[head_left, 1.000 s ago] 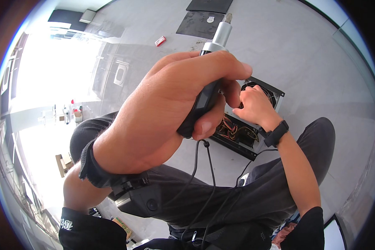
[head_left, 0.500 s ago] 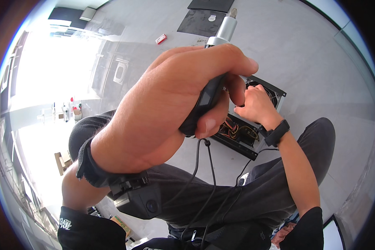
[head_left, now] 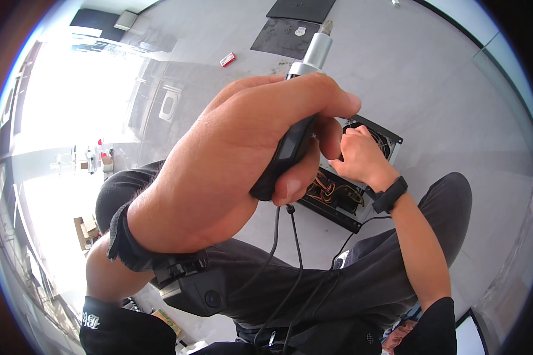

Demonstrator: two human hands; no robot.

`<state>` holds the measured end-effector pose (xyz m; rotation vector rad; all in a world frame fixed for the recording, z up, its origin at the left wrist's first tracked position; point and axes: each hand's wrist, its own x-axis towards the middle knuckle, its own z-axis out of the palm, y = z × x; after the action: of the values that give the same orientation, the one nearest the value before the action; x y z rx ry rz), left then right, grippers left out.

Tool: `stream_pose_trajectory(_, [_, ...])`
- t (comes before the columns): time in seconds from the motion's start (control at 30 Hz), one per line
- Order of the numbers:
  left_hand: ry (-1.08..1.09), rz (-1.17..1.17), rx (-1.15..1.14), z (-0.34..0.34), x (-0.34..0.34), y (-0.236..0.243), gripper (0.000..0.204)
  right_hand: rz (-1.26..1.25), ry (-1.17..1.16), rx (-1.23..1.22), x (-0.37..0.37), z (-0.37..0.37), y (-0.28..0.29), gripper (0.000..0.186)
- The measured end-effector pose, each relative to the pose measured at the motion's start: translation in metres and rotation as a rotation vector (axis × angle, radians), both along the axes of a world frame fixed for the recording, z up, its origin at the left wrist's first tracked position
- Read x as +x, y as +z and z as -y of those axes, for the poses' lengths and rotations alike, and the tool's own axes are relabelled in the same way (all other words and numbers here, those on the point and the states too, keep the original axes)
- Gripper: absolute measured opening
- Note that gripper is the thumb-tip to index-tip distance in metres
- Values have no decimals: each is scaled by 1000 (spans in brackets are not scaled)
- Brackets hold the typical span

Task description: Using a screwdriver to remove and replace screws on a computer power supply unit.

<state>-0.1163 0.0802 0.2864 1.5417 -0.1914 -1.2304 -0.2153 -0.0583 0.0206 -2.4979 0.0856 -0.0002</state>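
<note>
The left hand (head_left: 231,165) fills the near middle of the view, its grip wrapped tight around the dark handle of an electric screwdriver (head_left: 296,118); the fingers curl over the top and the thumb presses in from below. Above the grip, the tool's silver barrel sticks up and away, ending in a small bit. Below the grip, two thin black cables (head_left: 284,254) hang from the handle's lower end and run down across the person's dark trousers (head_left: 361,284). A black device (head_left: 189,284) is strapped at the left wrist, under the hand.

Just right of and beyond the grip, the right hand (head_left: 361,157), with a black wristband (head_left: 391,194) on its wrist, rests on an open computer power supply (head_left: 349,183). Its fingers are bent down onto the box near the round fan grille; whether they pinch anything there cannot be told. Coloured wires show inside the box, below that hand. The box sits on the grey floor (head_left: 444,89).

Farther off, beyond the screwdriver's tip, two dark mats (head_left: 284,35) lie on the floor, with a small red-and-white object (head_left: 227,59) to their left.
</note>
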Motion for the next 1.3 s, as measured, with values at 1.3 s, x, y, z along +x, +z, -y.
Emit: stream_pose_trajectory(1.3, [-512, 56, 244, 1, -29, -42, 25, -79, -211, 808, -32, 29, 56, 18])
